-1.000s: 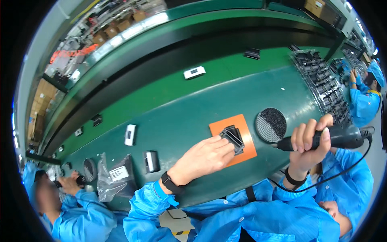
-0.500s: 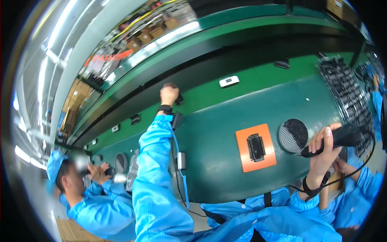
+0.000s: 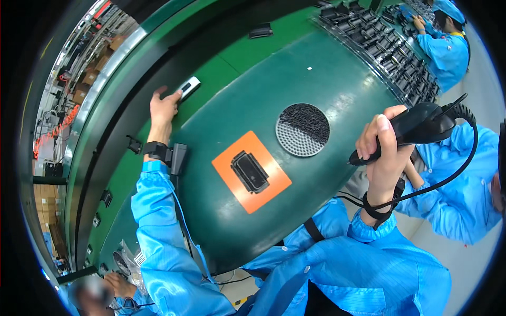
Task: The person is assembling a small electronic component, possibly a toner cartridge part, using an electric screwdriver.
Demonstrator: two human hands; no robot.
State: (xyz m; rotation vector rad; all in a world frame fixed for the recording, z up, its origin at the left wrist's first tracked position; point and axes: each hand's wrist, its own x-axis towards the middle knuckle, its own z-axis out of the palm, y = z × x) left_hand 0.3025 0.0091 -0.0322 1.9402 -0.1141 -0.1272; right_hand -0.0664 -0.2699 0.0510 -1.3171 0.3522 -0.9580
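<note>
Device (image 3: 188, 87) upper left on green belt, long axis slanting up-right, just right of left hand (image 3: 163, 108), fingertips touching, not yet clenched. Right hand (image 3: 383, 152) far right, grasping scanner (image 3: 416, 126).

Left hand's (image 3: 162, 109) fingertips hidden over the small white device (image 3: 188, 86).

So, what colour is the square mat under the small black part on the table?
Orange. The mat lies on the dark green table, with the black part on it; the head view shows it.
</note>
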